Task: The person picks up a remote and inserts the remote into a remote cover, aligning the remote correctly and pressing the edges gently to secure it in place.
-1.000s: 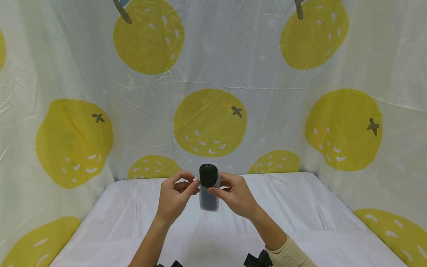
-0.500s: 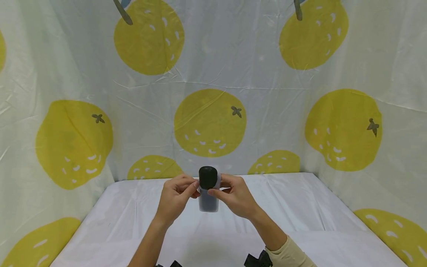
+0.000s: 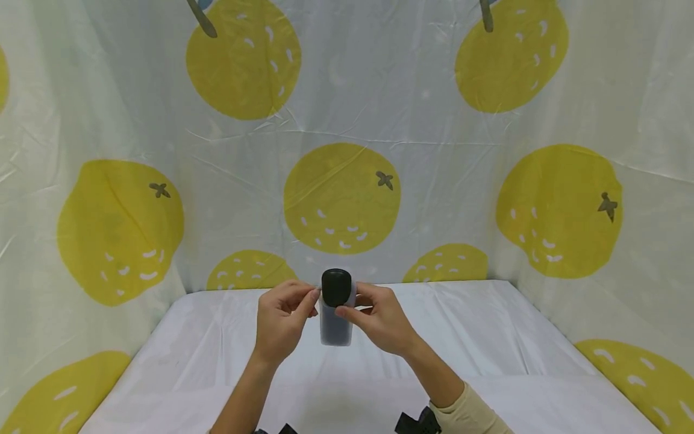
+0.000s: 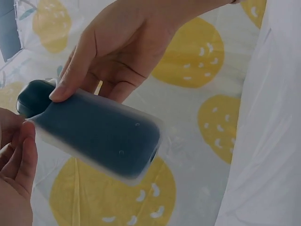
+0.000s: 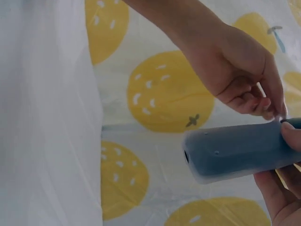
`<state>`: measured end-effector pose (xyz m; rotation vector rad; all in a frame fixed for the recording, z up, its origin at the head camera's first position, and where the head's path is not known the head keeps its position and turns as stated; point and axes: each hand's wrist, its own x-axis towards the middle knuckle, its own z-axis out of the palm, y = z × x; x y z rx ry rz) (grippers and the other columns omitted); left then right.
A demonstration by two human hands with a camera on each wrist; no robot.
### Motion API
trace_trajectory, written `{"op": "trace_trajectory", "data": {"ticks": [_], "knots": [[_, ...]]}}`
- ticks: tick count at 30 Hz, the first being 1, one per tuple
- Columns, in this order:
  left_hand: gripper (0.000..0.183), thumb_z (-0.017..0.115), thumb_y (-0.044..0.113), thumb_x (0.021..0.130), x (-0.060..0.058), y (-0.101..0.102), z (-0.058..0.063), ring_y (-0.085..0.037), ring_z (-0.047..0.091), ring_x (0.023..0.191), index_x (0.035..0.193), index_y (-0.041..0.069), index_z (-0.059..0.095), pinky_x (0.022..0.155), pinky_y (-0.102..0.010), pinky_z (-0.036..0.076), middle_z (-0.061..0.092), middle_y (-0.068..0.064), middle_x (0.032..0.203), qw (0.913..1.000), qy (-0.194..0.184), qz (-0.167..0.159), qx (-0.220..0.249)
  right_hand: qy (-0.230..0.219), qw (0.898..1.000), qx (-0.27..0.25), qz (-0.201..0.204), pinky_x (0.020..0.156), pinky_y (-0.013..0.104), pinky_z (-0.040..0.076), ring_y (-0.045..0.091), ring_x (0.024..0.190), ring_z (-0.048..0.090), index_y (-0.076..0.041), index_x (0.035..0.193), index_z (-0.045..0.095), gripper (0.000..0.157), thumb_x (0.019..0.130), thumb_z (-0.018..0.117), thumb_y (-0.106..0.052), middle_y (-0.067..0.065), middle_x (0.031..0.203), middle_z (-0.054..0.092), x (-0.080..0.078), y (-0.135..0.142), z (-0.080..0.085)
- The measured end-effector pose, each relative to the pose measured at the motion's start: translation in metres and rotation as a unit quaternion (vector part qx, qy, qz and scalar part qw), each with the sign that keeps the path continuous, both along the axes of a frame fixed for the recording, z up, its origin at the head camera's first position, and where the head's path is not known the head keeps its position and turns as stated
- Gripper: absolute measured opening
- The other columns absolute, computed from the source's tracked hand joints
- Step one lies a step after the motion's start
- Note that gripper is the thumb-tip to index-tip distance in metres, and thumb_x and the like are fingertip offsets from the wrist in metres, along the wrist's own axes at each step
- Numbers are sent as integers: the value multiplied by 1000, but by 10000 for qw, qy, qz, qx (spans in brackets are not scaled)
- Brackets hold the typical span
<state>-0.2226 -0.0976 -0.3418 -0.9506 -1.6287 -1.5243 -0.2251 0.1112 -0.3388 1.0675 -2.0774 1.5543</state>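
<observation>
Above the table, both hands are at a blue device (image 3: 336,325) with a rounded dark head (image 3: 336,287); its exact kind is unclear. A frosted translucent sleeve (image 4: 70,146) covers the body, which appears blue in the wrist views. My right hand (image 3: 384,316) grips it from the right, thumb across the front just below the head and fingers behind. On the other side, my left hand (image 3: 282,319) pinches the sleeve's edge beside the head between thumb and fingertips. The left wrist view shows this left hand (image 4: 16,165) at its edge.
A white-covered table (image 3: 461,355) lies below the hands. Behind and at both sides hangs a pale curtain (image 3: 233,181) printed with yellow fruit. Black straps (image 3: 418,422) show at the wrists, and a beige sleeve (image 3: 470,413) covers the right forearm.
The device has shifted slightly left and a little down, the right hand moving with it. My left fingers have drawn closer together at the sleeve's edge and moved slightly left.
</observation>
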Motion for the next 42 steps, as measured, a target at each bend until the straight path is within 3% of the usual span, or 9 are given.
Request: {"op": "trace_trajectory", "data": {"ticks": [4, 8, 14, 20, 27, 31, 36, 42], "knots": [[14, 76, -15, 85, -1, 5, -1, -17, 65, 57, 89, -2, 79, 56, -23, 56, 67, -9, 80, 9968, 592, 540, 19, -11, 10000, -10, -54, 79, 35, 61, 22, 96, 75, -6, 121, 73, 29, 93, 79, -8, 6, 112, 74, -1, -1, -1], [15, 81, -11, 83, -1, 7, -2, -17, 67, 63, 92, 1, 80, 59, -24, 58, 68, -6, 82, 9954, 641, 713, -7, -74, 9999, -83, 22, 79, 37, 61, 22, 96, 75, -6, 122, 73, 30, 93, 79, -7, 6, 114, 73, -1, -1, 2], [25, 83, -13, 79, -4, 3, -3, -19, 66, 81, 100, -1, 78, 64, -26, 59, 69, -13, 92, 9993, 100, 351, -19, -238, 9995, -101, 191, 81, 38, 61, 21, 94, 75, -4, 123, 71, 32, 92, 78, -4, 7, 112, 74, 0, 0, 4], [27, 83, -9, 82, -3, 0, -2, -20, 67, 88, 105, 2, 77, 69, -28, 59, 70, -15, 96, 9989, -456, -105, -103, -241, 9991, -166, 311, 81, 40, 61, 23, 95, 74, -3, 121, 72, 30, 91, 79, -3, 6, 108, 74, 1, 0, 6], [21, 83, -5, 83, 1, 1, -1, -20, 64, 85, 101, 6, 79, 67, -30, 58, 71, -8, 93, 9980, -551, -83, -292, -131, 9994, -94, 313, 77, 39, 62, 21, 94, 73, -4, 117, 74, 26, 91, 79, -3, 5, 105, 73, 3, -1, 3], [21, 82, -7, 84, 0, 1, 0, -20, 65, 86, 100, 6, 78, 69, -31, 58, 71, -8, 93, 9982, -523, -73, -291, 84, 9997, -234, 37, 75, 38, 62, 21, 93, 74, -6, 119, 72, 31, 89, 82, -5, 5, 104, 73, 3, -3, 2], [21, 83, -5, 84, 0, 1, 0, -21, 68, 87, 100, 8, 78, 71, -32, 59, 72, -7, 95, 9979, -628, 28, -141, 596, 9940, -537, -748, 73, 36, 62, 20, 92, 71, -10, 123, 64, 48, 82, 88, -4, 3, 106, 68, 3, -3, 1], [20, 83, -6, 83, 0, 0, -1, -21, 69, 86, 97, 6, 78, 70, -30, 59, 72, -8, 94, 9977, -676, 48, 8, 1499, 9804, -450, -1195, 60, 31, 59, 18, 77, 64, -11, 101, 68, 31, 80, 90, -6, 1, 91, 65, 6, -2, 3]]}}
